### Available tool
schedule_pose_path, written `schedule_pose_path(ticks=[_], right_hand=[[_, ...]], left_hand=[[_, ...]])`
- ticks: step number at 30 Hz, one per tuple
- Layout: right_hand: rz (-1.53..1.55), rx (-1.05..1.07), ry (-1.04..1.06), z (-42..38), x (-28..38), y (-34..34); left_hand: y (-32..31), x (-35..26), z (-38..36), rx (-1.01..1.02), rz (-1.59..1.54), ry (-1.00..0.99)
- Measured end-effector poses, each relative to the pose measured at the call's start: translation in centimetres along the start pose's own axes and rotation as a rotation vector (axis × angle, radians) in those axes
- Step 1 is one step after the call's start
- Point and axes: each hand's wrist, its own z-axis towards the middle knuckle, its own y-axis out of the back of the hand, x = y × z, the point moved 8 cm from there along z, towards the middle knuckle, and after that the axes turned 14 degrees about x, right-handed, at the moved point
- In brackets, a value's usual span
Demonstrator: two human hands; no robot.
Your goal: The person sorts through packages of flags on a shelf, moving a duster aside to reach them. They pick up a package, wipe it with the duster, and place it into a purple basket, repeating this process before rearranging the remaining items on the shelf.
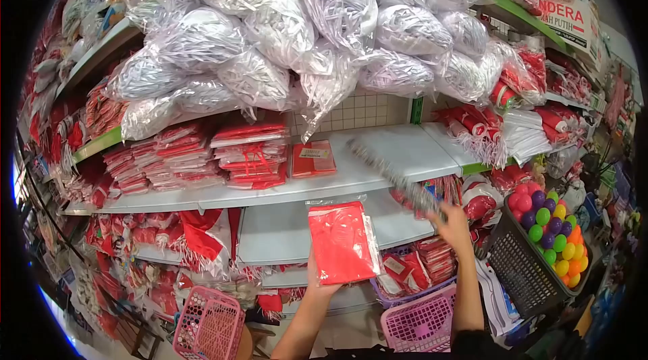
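Observation:
My left hand (318,282) grips a red folded cloth packet in clear plastic (342,244) by its lower left, holding it up in front of the lower shelf. Most of the fingers are hidden behind the packet. My right hand (452,229) is closed around the near end of a long grey duster-like stick (386,170), which is smeared by motion and slants up to the left across the middle shelf (398,143). A flat red packet with a pale label (314,158) lies on that shelf, beside stacks of red wrapped packets (250,154).
Bulging clear bags of white strips (337,6) overhang the middle shelf. Pink baskets (210,323) stand low down, and a dark basket of coloured balls (523,259) is at the right. Red and white goods fill the side shelves.

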Motion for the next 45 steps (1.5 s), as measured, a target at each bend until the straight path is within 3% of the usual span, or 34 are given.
schedule_pose_path(ticks=[1, 2, 4, 8, 9, 12, 13, 14, 16, 18, 20, 23, 26, 27, 29, 31, 34, 37, 40, 45], right_hand=[[-0.010, -0.067, -0.142, 1.8, -2.8, -0.3], [-0.117, -0.185, -0.059, 3.6, -3.1, -0.2], [-0.187, -0.236, -0.199, 8.7, -8.1, -1.5], [-0.427, -0.133, -0.285, 15.4, -11.5, -5.0], [-0.482, -0.129, -0.280, 16.1, -11.7, -5.5], [-0.533, -0.463, -0.037, 14.1, -3.6, -3.7], [-0.459, -0.432, 0.039, 13.5, -1.7, -5.2], [0.134, -0.041, -0.014, 14.1, -2.8, -9.1], [0.874, 0.301, -0.007, 12.8, 1.5, -13.6], [1.166, 0.190, 0.238, 13.3, 5.3, -15.3], [1.180, 0.064, 0.198, 15.3, 5.5, -16.8], [1.151, -0.066, 0.116, 19.9, 4.9, -19.2], [1.044, -0.166, 0.077, 24.3, 4.2, -22.0], [0.997, -0.197, 0.077, 25.3, 4.2, -22.2], [0.806, -0.156, 0.039, 26.1, 4.9, -21.7], [0.599, -0.071, 0.006, 26.7, 5.3, -22.1], [0.276, -0.259, -0.018, 24.7, 7.2, -19.4], [0.448, -0.394, 0.028, 20.9, 7.0, -16.0], [0.399, -0.530, 0.071, 13.8, 4.9, -13.0], [0.311, -0.633, -0.286, -1.4, -5.3, -15.5]], left_hand=[[-0.1, -0.3, -0.1, -0.018, 0.018, -0.003], [-0.1, -0.5, -0.3, -0.038, 0.036, -0.006], [1.7, 0.4, 1.2, -0.082, 0.033, -0.013], [1.8, -0.4, 3.4, -0.125, 0.070, -0.058], [1.6, -0.5, 4.0, -0.120, 0.066, -0.060], [1.4, -1.9, 6.7, -0.091, 0.057, -0.079], [2.0, -2.7, 8.0, -0.075, 0.051, -0.092], [2.6, -3.4, 9.3, -0.060, 0.043, -0.106], [3.8, -5.2, 12.3, -0.054, 0.110, -0.141], [5.7, -7.4, 15.0, -0.008, 0.160, -0.147], [7.4, -9.7, 17.1, 0.091, 0.189, -0.128], [5.9, -12.8, 18.1, -0.096, 0.524, -0.140], [5.6, -15.5, 18.5, -0.175, 0.937, -0.305], [6.2, -16.1, 18.1, -0.291, 1.193, -0.315], [7.4, -16.3, 17.0, -0.530, 1.701, -0.325], [5.1, -14.3, 16.1, -0.503, 1.759, -0.244], [4.1, -12.5, 15.1, -0.410, 1.818, -0.289], [2.0, -10.0, 13.9, -0.320, 1.845, -0.371], [1.8, -5.8, 11.5, -0.270, 1.790, -0.475], [10.0, 2.5, 7.5, -0.203, 1.697, -0.176]])
